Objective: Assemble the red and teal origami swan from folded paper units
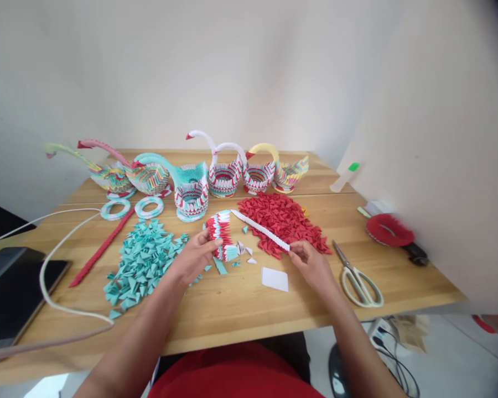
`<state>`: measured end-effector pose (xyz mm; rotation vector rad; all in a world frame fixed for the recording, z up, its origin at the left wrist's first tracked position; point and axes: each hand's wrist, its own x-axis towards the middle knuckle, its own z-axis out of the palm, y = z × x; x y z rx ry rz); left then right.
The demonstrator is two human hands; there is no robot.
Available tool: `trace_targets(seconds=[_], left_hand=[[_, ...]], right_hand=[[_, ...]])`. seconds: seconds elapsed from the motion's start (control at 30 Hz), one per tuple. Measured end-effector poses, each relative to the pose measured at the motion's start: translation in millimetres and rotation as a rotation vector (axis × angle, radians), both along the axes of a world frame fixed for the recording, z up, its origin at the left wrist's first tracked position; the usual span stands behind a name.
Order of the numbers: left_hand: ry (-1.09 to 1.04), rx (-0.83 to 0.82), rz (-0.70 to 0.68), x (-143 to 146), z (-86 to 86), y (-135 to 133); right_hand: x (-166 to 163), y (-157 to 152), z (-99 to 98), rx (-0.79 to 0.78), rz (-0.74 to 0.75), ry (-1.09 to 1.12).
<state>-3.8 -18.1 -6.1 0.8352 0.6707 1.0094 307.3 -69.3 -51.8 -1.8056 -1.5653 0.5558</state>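
Observation:
My left hand (197, 253) grips a folded-paper band (221, 232) of red, white and teal pieces. In my right hand (309, 262) is the lower end of a long white strip of interlocked paper pieces (263, 229), pinched between thumb and fingers. The strip slants up and left, its far tip close to the band's upper edge; whether they touch I cannot tell. Loose white and teal paper triangles (243, 249) lie between my hands. Left of the band spreads a heap of teal triangles (143, 265). A heap of red triangles (284, 218) lies behind the white strip.
Several paper swans (191, 193) stand along the back. Two paper rings (149, 207) and a red strip (102, 249) lie left. A white card (274, 279) is in front, scissors (359, 282) and a red paper ring (388, 229) right. A cable (45, 276) crosses the left side near a phone-like device (20, 293).

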Motion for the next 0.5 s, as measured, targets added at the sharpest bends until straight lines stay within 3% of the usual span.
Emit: trace_targets(seconds=[0.5], left_hand=[[0.098,0.081,0.055,-0.4,-12.7,2.5]], right_hand=[[-1.9,2.2,2.0,0.021,0.01,-0.022]])
